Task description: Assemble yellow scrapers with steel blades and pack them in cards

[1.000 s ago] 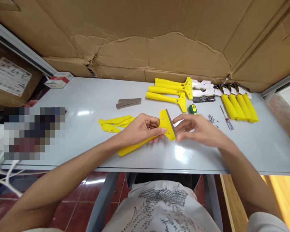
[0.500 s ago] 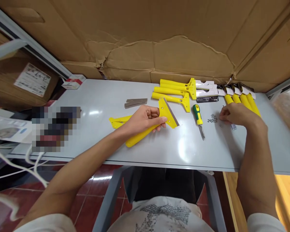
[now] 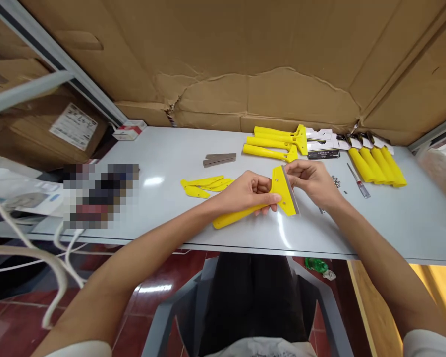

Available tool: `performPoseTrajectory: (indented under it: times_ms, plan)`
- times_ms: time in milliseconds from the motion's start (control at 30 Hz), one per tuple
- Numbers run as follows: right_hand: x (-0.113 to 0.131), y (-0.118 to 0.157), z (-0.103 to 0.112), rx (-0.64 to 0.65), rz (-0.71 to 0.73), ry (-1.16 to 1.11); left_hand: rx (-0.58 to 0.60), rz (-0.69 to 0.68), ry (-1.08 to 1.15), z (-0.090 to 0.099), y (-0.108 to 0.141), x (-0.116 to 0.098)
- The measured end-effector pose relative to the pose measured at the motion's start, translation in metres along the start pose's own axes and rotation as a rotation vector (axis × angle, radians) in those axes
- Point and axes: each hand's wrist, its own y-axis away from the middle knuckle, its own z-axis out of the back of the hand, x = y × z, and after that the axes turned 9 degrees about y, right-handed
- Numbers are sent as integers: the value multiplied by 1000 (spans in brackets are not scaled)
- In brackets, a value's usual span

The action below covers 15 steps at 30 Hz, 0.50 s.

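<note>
A yellow scraper with a metal blade along its wide head is gripped in my left hand, the thumb pressed on the head and the handle pointing down to the left. My right hand is at the upper corner of the head, fingers pinched together; whatever they may hold is hidden. Behind that hand lies a pile of small screws, partly covered. The screwdriver is mostly hidden beneath my right hand, with only its metal tip showing. Loose yellow plates lie left of my left hand.
Flat metal blades lie farther back. Yellow scraper handles and packaged scrapers line the cardboard wall. A thin knife-like tool rests at the right. A small box stands at the back left.
My right hand has moved left from beside the screws to the scraper's head. My left hand still holds the scraper. The view has shifted, and the screwdriver is now mostly covered.
</note>
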Motion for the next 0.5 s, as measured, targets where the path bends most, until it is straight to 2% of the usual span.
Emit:
performPoseTrajectory:
  times_ms: [100,267,500]
  plan:
    - [-4,2,-8,36,-16,-96,-1,4,-43,-1,1,0]
    - [-5,4,-11,90,-78,-222,-37,8,-101,-7,4,-7]
    - [-5,7,-16,99,-83,-229,-37,3,-223,-4,6,-5]
